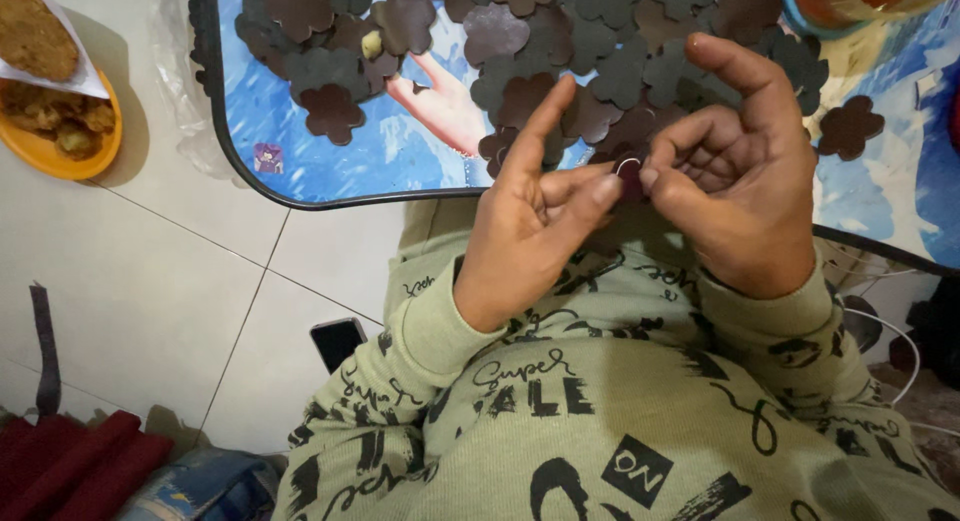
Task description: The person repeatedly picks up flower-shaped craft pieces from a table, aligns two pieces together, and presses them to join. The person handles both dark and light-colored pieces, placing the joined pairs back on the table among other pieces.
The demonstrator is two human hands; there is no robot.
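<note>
Piece: small dark flower-shaped cutout (630,177) with a thin light loop at its top edge, pinched between both hands just above the near rim of the lap table, largely hidden by the fingertips.
Left hand (535,221): grasping the piece with thumb and middle finger; index finger stretched straight up and clear of it, palm turned toward the camera.
Right hand (740,176): grasping the same piece from the other side with thumb and curled fingers; index finger raised and bent over the top.
Contact: fingertips of both hands meeting at the piece, touching or nearly so.
Pile: many dark brown and grey-green flower cutouts (520,31) overlapping across the far part of the table, directly behind the hands.
Strays: one brown cutout (332,113) lying apart to the left of the pile, another (850,127) apart to the right.
Table: blue picture-printed lap table (330,166) with a black rim, over the knees.
Sleeves: olive sweatshirt (560,411) with black lettering, cuffs at both wrists.
Floor: pale tiles (150,281) to the left; dark phone (338,341) lying just beside the left elbow.
Plate: orange plate (50,151) with fried food at the far left, well apart from the hands.
Cloth: red fabric (70,471) at the lower left corner.
</note>
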